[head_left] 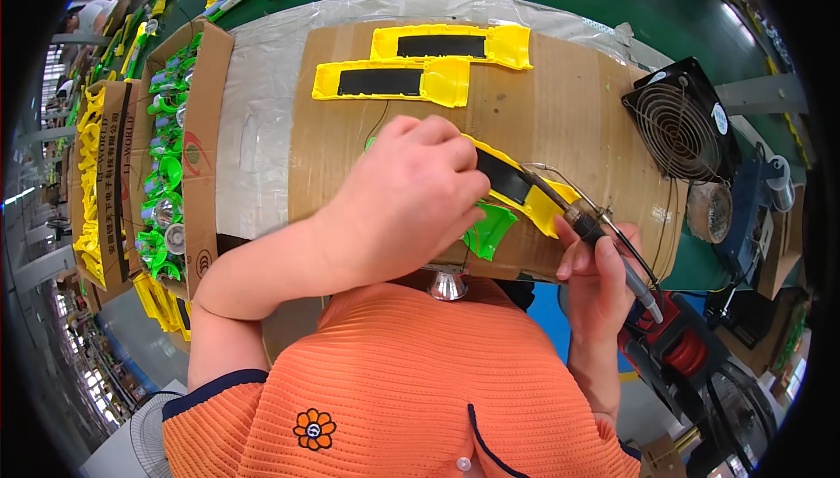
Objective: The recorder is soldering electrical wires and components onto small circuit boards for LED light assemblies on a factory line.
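Note:
In my right hand (pixel 604 281) is a soldering iron (pixel 584 223) with a thin metal feed tube alongside it; its tip points up and left over a yellow plastic casing (pixel 547 212) with a black panel. My left hand (pixel 411 194) is closed, fingers pinched together near the casing's left end; what they hold is hidden. Under that hand a green plastic shell (pixel 493 231) shows in part. A shiny reflector cup (pixel 447 285) sits at the board's near edge, close to my body. Two more yellow casings with black panels, a nearer one (pixel 446 84) and a farther one (pixel 507 45), lie beyond my hands.
A cardboard sheet (pixel 569 102) covers the work spot. At left stand a carton (pixel 203 141) of green lamp parts and another carton (pixel 112 181) with yellow pieces. A black fan (pixel 678 124), a solder-like roll (pixel 709 213) and a red-black machine (pixel 687 351) are at right.

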`<action>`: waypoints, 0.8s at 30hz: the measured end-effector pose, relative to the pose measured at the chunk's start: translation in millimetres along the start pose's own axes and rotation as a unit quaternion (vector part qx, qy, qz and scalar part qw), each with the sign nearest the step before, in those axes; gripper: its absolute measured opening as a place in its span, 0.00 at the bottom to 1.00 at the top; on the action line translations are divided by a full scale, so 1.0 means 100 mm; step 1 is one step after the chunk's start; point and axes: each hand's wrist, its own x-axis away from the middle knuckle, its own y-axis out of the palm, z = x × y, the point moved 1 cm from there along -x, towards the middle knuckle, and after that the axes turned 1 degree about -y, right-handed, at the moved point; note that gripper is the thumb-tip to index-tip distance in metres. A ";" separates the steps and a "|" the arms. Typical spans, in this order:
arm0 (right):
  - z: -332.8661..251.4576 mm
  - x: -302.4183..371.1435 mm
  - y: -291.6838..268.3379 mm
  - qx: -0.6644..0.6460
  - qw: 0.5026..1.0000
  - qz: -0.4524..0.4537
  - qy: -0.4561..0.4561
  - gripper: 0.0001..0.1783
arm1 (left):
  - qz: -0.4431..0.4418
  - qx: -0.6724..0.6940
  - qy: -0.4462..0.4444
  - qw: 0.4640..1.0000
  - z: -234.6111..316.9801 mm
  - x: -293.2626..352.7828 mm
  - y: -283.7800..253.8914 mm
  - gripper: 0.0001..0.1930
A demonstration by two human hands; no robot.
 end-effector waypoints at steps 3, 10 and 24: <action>0.04 0.01 0.11 -0.049 0.999 -0.001 0.010 0.07 | 0.034 0.064 -0.007 0.997 0.03 0.04 0.14 0.07; 0.00 -0.08 -0.02 -0.066 0.996 -0.046 -0.026 0.10 | 0.137 0.168 -0.060 0.974 0.01 0.02 0.32 0.04; -0.39 -0.39 -0.22 0.124 0.983 -0.127 0.047 0.08 | 0.020 0.073 -0.025 0.997 -0.09 -0.21 0.26 0.03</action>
